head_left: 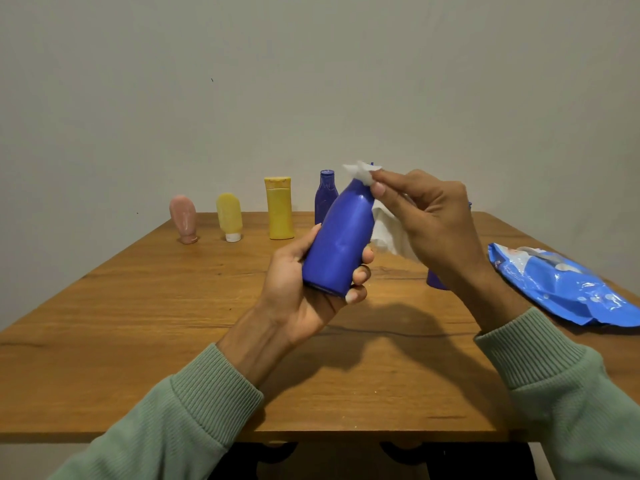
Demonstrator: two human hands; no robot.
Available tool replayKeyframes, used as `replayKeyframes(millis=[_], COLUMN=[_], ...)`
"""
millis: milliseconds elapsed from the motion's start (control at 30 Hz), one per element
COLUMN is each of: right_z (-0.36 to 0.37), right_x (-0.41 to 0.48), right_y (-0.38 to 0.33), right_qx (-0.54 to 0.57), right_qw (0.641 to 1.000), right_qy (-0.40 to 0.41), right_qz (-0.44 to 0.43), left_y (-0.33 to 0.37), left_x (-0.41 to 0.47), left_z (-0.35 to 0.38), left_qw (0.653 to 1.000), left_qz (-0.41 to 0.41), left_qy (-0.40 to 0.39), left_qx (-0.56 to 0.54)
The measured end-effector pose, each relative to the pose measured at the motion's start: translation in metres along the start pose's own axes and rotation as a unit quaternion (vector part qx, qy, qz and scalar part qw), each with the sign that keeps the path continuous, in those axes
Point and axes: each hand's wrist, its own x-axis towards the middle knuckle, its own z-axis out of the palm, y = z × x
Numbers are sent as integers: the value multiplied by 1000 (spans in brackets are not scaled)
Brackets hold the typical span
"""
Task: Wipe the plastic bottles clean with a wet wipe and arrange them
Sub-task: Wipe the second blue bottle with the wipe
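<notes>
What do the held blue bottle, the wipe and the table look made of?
Blue bottle: likely plastic, semi-glossy, with soft highlights. Wipe: thin white nonwoven fabric, limp and creased. Table: wood or wood veneer, visible grain, satin sheen.

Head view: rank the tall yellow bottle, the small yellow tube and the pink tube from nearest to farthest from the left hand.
1. Tall yellow bottle, back row, closest to the left hand.
2. Small yellow tube, next along to the left.
3. Pink tube, far left end of the row.
</notes>
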Motion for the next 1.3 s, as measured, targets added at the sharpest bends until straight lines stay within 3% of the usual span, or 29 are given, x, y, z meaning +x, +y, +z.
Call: replayKeyframes(millis=[67, 200, 400, 600, 833, 1033, 1300], right_z=[-2, 1, 12, 8, -2, 4, -7], right_x=[0, -4, -13, -12, -4, -6, -1], right_y=[-3, -11, -27, -34, -32, -33, -28], right_qx=[9, -29, -143, -98, 23, -15, -42], right_qw=[1000, 986, 957, 907, 963, 961, 955], right_qy=[-18, -163, -250, -407, -263, -271, -281], right_qz=[4, 12, -24, 34, 58, 58, 83], left_y=[0, -1, -1, 2, 0, -2, -1], left_x=[0, 3, 7, 7, 9, 7, 10], left_z=[0, -3, -7, -9, -8, -9, -10], left_qw=[1000, 998, 988, 986, 985, 991, 985], left_qz=[0, 39, 75, 46, 97, 87, 84], left_qy=[-3, 41, 117, 138, 139, 106, 136], left_qx=[1, -23, -70, -77, -27, 9, 60])
